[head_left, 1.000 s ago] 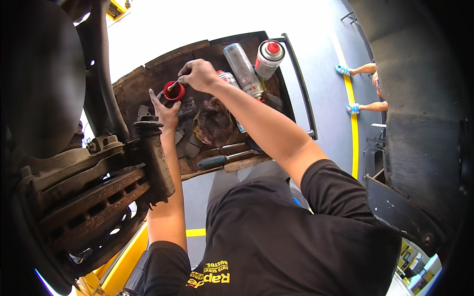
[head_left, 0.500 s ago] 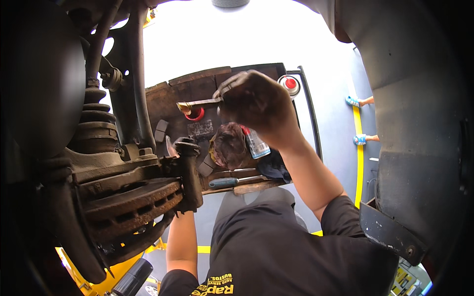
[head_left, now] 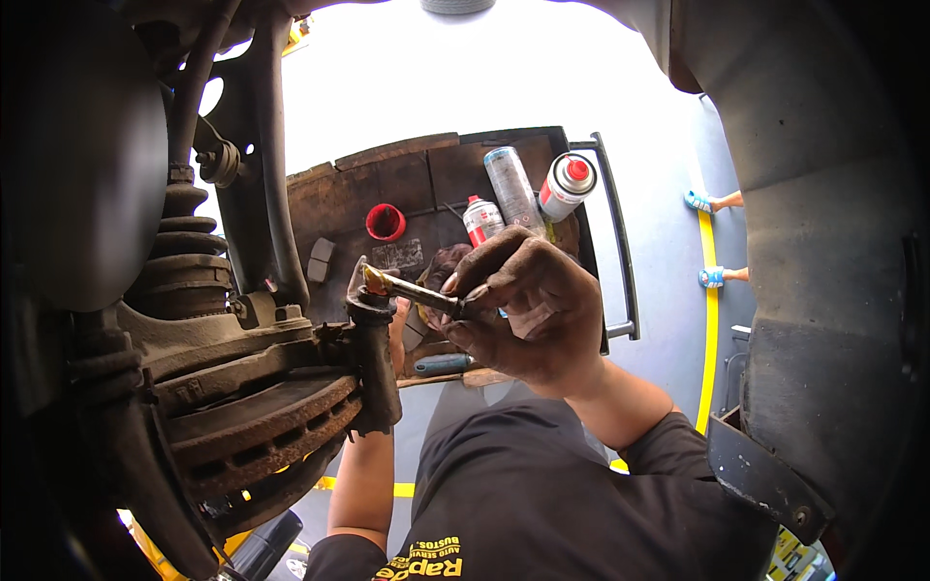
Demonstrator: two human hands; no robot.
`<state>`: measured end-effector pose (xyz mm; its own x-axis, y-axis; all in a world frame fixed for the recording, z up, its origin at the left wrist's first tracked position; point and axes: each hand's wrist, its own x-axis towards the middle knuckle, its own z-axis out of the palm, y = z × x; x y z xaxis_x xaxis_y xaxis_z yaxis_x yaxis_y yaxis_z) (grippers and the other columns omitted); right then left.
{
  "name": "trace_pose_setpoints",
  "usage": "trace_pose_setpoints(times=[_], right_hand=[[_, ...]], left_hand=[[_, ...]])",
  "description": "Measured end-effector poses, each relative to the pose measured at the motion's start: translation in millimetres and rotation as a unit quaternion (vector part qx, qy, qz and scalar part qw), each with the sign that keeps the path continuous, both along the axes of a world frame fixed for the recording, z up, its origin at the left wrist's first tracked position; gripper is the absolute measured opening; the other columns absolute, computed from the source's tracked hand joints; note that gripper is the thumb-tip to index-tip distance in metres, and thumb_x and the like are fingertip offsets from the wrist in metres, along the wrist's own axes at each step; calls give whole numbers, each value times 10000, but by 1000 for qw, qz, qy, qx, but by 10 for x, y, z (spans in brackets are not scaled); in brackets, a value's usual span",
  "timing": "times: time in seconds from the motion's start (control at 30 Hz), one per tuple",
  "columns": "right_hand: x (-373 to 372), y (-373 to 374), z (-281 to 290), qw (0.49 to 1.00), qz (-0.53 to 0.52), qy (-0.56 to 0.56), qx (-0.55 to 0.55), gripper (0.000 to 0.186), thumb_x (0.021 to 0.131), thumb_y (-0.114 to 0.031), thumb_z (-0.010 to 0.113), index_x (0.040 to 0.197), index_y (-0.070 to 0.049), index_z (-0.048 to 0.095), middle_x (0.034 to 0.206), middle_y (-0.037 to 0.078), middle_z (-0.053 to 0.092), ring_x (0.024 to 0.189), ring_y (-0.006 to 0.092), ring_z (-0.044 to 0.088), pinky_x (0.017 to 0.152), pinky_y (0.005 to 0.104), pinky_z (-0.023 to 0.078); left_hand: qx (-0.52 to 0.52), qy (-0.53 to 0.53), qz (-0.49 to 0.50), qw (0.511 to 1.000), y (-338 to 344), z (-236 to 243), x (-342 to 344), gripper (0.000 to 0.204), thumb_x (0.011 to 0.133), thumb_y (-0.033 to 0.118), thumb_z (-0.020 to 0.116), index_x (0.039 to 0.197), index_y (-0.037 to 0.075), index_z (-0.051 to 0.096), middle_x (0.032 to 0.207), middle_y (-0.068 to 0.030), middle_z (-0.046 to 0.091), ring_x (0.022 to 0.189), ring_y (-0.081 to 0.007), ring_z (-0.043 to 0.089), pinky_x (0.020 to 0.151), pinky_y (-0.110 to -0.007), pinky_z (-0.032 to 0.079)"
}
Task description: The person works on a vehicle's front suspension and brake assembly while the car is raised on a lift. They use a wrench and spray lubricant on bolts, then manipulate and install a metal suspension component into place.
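Amber grease (head_left: 372, 279) tips the slim brush (head_left: 418, 293) at mid-frame, pinched by the right hand (head_left: 559, 321) between thumb and fingers. It looks light, stiff, slippery up front; best held rearward. The left hand (head_left: 398, 334) is mostly hidden; its grip cannot be told.

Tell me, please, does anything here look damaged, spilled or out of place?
Yes: the disc at lower left looks rusty and rough along its edge. The grey can in the tray seems to lie on its side, while the red-topped can to its right stands. I see no clear spill.
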<state>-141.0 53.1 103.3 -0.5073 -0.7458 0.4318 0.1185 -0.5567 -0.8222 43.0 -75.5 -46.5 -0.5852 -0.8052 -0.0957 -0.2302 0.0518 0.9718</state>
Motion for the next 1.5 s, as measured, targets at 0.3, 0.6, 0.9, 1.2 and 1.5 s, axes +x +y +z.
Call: trace_pose_setpoints(times=[0.3,0.6,0.9,1.2,1.5], right_hand=[[29,15,52,991,65,-120,10,236,847,120,751,950,4,574,1110,141,625,1051,155,648,858,294,537],[3,43,110,987,97,-129,23,207,872,124,730,947,23,565,1084,140,614,1036,180,691,873,309,582],[-145,38,127,990,56,-122,45,222,864,103,754,951,9,574,1056,126,630,972,159,688,810,299,584],[-316,180,75,993,14,-72,95,208,867,88,749,928,-30,589,1002,100,665,934,128,660,796,291,537],[-385,295,-91,988,-12,-91,126,219,879,20,775,909,-10,560,978,145,635,810,188,713,712,291,597]], left_hand=[[332,359,-46,871,80,556,-257,375,1043,188,524,1365,5,579,1300,-130,602,1168,-254,642,1026,-375,534],[532,577,-206,584,110,835,-546,236,1029,279,627,1214,158,710,1038,-61,618,972,-208,671,946,-455,566],[509,569,-341,548,2,712,-705,365,1052,419,555,1291,164,662,1242,-137,614,1151,-314,636,952,-503,546],[-1,327,-26,945,86,904,-811,301,1016,106,598,1291,-13,568,1173,-126,611,1061,-190,600,924,-339,499],[-335,199,36,920,148,1079,-875,303,861,38,811,1142,75,703,1077,-97,618,1007,-213,636,864,-338,525]])
